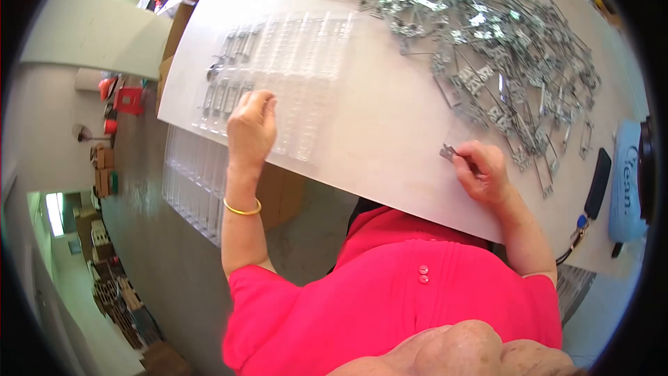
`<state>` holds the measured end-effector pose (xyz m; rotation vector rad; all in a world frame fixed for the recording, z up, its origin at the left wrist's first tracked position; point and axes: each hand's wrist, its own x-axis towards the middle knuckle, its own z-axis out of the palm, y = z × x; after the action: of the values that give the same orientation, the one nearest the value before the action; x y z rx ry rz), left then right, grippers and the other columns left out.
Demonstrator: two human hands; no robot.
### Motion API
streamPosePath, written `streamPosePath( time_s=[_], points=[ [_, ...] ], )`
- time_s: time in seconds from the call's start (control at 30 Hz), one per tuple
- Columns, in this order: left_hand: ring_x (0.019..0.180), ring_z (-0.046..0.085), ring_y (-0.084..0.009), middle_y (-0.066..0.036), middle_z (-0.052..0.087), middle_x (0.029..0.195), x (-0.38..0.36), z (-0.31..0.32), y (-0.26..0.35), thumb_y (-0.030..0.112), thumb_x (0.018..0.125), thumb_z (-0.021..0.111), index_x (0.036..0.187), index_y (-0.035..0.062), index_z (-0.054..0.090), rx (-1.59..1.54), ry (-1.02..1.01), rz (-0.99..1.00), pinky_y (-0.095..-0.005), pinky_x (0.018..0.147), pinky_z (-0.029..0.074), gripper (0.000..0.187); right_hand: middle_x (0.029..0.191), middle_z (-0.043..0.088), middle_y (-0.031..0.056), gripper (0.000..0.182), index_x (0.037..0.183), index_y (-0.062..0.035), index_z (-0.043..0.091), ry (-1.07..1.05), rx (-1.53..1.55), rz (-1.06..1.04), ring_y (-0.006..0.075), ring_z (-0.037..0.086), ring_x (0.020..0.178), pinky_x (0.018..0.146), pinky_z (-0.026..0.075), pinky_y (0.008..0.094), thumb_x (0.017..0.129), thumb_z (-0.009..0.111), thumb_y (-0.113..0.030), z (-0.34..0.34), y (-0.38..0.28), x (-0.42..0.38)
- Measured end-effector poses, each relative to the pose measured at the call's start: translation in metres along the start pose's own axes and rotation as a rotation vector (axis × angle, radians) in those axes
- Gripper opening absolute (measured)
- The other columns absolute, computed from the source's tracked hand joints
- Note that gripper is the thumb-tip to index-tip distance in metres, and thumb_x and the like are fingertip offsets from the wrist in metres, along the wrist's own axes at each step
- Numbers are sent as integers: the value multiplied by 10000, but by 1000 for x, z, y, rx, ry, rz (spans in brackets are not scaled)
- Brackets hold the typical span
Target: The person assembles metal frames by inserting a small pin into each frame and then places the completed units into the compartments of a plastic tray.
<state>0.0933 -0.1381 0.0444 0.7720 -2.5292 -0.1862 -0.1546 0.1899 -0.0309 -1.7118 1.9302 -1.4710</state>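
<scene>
We're likely filling the clear plastic tray (pixel 291 76): left hand (pixel 252 125) curled, hold unclear; right hand (pixel 481 170) pinches a grey metal part (pixel 447 152); next needs careful aim.

The counter (pixel 379 118) lies open between the plastic tray (pixel 299 52) and the metal pile (pixel 495 35). That pile blocks the far right side.

blue container (pixel 625 202) | dark slim object (pixel 598 184) beside it | red stool (pixel 129 101)

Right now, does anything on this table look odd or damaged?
Nothing stands out as damaged; the tangled heap of metal parts at upper right looks untidy against the neat rows in the clear tray.
</scene>
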Motion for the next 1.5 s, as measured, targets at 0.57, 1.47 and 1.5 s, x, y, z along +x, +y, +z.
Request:
streamPosePath(
  time_s=[0.57, 1.47, 1.5],
  points=[
    [840, 629, -312, -159, 632, 974, -5, 114, 195, 282, 855, 777, 1093, 6, 605, -541, -512, 130, -407, 732, 511, 402, 593, 548, 61, 193, 888, -73, 594, 18, 85, -204, 258, 570, 488, 450, 434, 367, 760, 706, 18, -1, -12, -7],
    [591, 603, -204, -121, 639, 832, 11, 145, 179, 341, 1070, 310, 1175, -54, 611, -1994, -1032, -526, -302, 581, 510, 508, 620, 556, 47, 158, 977, -30, 562, 194, 191, -73, 186, 523, 452, 452, 408, 304, 860, 630, 52, -6, 3, -9],
    [568, 576, -191, -116, 627, 804, 12, 144, 180, 381, 1078, 290, 1167, -53, 611, -2001, -1025, -522, -290, 563, 487, 548, 620, 556, 47, 158, 977, -30, 562, 193, 190, -72, 186, 523, 452, 452, 408, 304, 860, 630, 52, -6, 3, -8]
  ],
)
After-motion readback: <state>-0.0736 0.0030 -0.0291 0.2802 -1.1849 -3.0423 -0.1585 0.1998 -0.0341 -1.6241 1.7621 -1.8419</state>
